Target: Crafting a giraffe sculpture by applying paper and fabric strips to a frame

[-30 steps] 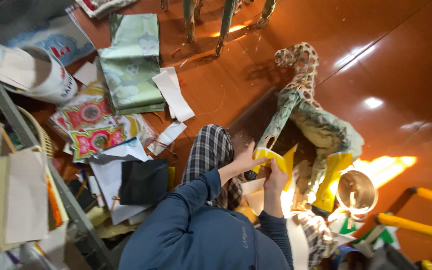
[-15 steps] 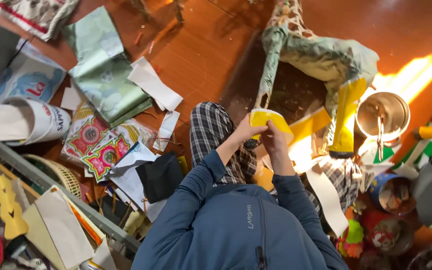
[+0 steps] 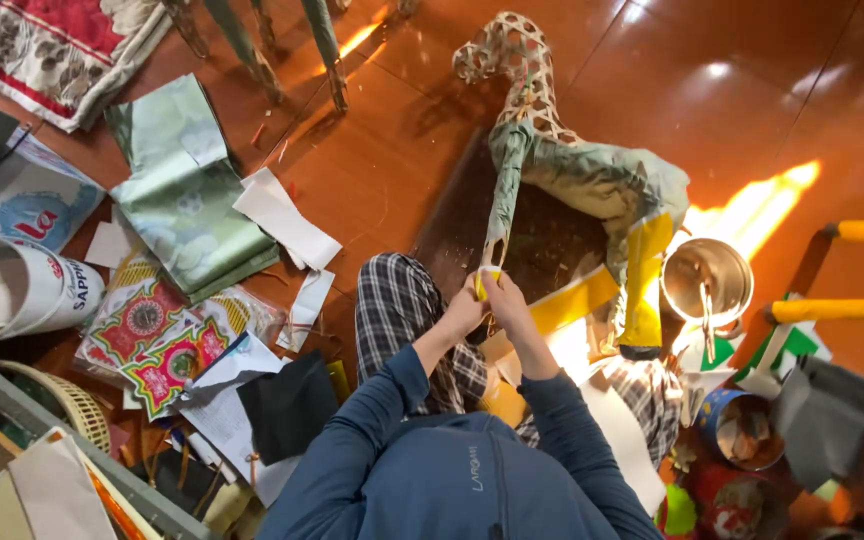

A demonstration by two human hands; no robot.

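While you sit on the glossy red-brown floor (image 3: 392, 170) in your blue long-sleeved top, the largest thing in front of you is the paper-covered animal figure with a netted, spotted neck and pale green body (image 3: 592, 185), lying at about one o'clock from your hands. One thin green leg of the figure (image 3: 505, 195) runs down from the body toward you, and its lower end meets your hands. At about nine o'clock, well apart, lies a folded sheet of pale green patterned paper (image 3: 187, 195), with white paper scraps (image 3: 287, 220) just beside it toward you. At about three o'clock stands a round metal pot (image 3: 707, 280), near the figure's yellow paper flank (image 3: 647, 280). A flat black piece (image 3: 287, 405) lies at about seven o'clock, close to your left elbow. Your left hand (image 3: 464, 312) and your right hand (image 3: 507, 305) touch each other at the foot of the leg, over your checked trouser knee. Both sets of fingers are pressed together, pinching a small strip of yellow paper (image 3: 487, 275) against the leg's tip.
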